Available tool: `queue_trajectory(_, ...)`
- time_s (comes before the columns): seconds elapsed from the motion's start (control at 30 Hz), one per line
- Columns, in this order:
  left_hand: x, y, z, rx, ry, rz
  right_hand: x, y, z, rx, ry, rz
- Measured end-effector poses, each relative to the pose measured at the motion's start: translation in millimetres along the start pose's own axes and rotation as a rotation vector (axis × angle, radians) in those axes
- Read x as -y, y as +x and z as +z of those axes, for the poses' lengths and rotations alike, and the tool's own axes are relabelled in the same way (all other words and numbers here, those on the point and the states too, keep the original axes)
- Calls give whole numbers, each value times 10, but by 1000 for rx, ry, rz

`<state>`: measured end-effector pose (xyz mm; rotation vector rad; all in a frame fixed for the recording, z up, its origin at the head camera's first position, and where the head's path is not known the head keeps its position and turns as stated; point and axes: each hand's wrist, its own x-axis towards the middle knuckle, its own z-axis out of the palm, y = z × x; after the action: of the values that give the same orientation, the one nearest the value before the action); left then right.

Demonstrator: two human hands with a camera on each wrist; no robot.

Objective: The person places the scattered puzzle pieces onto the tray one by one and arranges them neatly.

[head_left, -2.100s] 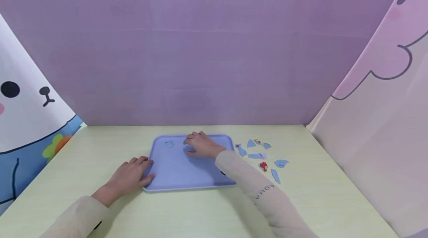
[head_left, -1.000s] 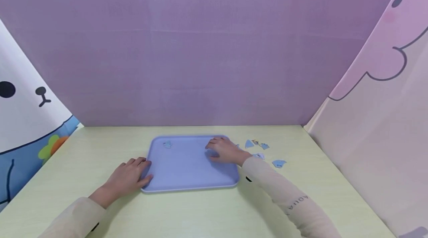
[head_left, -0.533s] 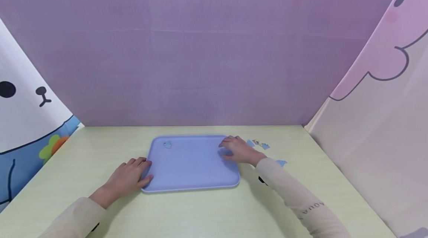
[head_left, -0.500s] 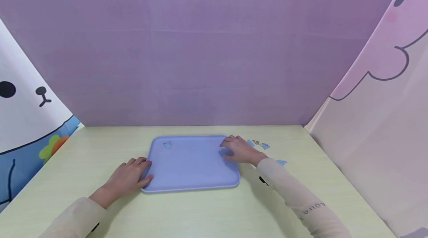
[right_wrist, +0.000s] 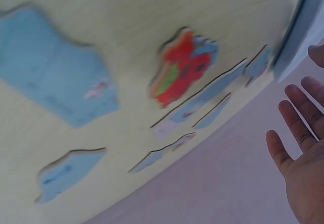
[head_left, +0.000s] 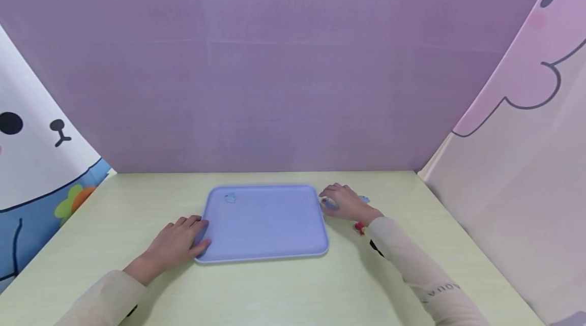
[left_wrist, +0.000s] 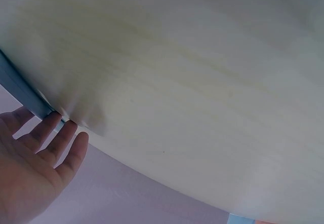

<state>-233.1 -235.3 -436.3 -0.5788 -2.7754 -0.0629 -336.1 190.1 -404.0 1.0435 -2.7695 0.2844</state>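
Resting on L edge of tray (head_left: 263, 229): L hand (head_left: 172, 244), fingers apart. Red pc (head_left: 359, 228) on counter (head_left: 256, 290), R of tray. Beyond, R hand (head_left: 346, 202), fingers apart, at blue pc (head_left: 329, 204), touch unclear. Small pc (head_left: 230, 198) in tray's far L corner.

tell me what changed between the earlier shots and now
The right hand moved rightward from over the tray to the loose pieces beside it; nothing was visibly grasped or released. The left hand stayed at the tray's left edge, the small blue piece near its far left corner.
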Motion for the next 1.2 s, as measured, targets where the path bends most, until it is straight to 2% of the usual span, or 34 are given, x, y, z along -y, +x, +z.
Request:
queue_trajectory(0.53,-17,-6,-18,17,-6,-9,-154,-87,79,73,25,101)
queue_trajectory(1.2,-34,0,-53,31,-13,-15,-175,-74,103,138,24,101)
